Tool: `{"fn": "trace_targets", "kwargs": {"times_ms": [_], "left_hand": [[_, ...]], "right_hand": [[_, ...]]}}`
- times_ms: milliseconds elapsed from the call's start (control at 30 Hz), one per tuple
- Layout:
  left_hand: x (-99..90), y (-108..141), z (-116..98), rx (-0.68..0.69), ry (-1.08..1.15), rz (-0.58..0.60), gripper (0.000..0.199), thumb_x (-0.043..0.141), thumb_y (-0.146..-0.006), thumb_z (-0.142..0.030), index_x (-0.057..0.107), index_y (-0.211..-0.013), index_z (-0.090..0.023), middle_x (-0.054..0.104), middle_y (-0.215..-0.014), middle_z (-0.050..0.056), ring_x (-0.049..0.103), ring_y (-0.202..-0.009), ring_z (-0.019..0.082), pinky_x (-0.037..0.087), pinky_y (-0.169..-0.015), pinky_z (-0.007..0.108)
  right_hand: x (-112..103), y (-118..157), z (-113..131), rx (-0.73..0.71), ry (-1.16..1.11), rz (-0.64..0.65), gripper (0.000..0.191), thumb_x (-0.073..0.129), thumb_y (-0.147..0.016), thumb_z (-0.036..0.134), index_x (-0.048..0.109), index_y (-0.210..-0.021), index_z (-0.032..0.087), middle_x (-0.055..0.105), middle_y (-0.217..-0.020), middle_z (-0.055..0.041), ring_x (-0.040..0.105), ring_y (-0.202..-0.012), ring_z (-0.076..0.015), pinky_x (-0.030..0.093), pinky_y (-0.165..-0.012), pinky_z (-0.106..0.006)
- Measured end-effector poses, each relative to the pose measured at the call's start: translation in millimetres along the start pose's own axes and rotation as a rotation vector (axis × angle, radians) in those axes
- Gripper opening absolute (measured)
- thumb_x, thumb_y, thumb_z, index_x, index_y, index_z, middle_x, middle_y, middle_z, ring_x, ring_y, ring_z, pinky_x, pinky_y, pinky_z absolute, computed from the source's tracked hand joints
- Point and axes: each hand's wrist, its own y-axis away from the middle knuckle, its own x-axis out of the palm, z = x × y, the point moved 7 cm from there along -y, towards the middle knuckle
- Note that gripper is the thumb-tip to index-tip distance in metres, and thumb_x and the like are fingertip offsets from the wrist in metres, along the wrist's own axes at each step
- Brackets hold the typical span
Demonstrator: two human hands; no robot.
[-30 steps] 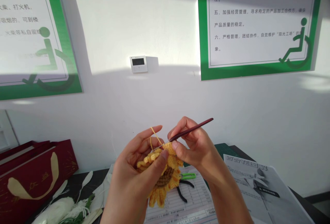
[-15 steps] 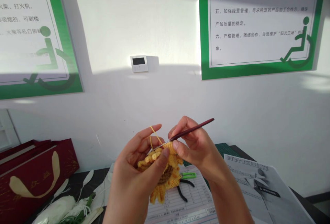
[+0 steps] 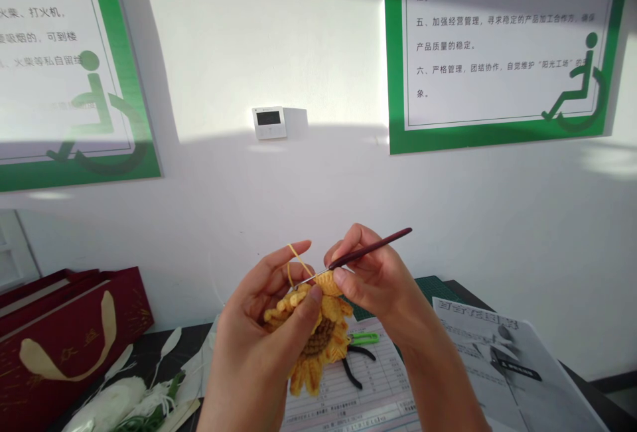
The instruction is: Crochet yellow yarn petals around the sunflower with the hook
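Observation:
In my left hand is a yellow crocheted sunflower with a brown centre, pinched under the thumb. A strand of yellow yarn loops over the raised left index finger. My right hand grips a crochet hook with a dark red handle, slanting up to the right. The hook's thin metal shaft lies along the flower's upper edge, its tip close to the left fingers. My right thumb also touches the top petal. The left fingers behind the flower are partly hidden.
Black-handled pliers and a green-handled tool lie on a printed form. More printed sheets and a green cutting mat are to the right. At left stand dark red gift bags beside white yarn.
The hook has slid very slightly down and left. My left thumb and the flower have shifted a little left; both hands keep their holds.

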Motion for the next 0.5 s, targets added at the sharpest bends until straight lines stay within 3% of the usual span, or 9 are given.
{"fn": "trace_targets", "kwargs": {"times_ms": [500], "left_hand": [[1.6, -0.1, -1.5, 0.023, -0.01, 0.009, 0.051, 0.09, -0.071, -0.028, 0.074, -0.12, -0.024, 0.07, -0.083, 0.001, 0.067, -0.073, 0.018, 0.056, -0.064, 0.027]], "right_hand": [[-2.6, -0.8, -5.7, -0.003, -0.082, 0.014, 0.024, 0.082, -0.08, 0.028, 0.059, -0.087, 0.024, 0.066, -0.087, 0.0006, 0.054, -0.074, -0.0131, 0.044, -0.067, -0.029]]}}
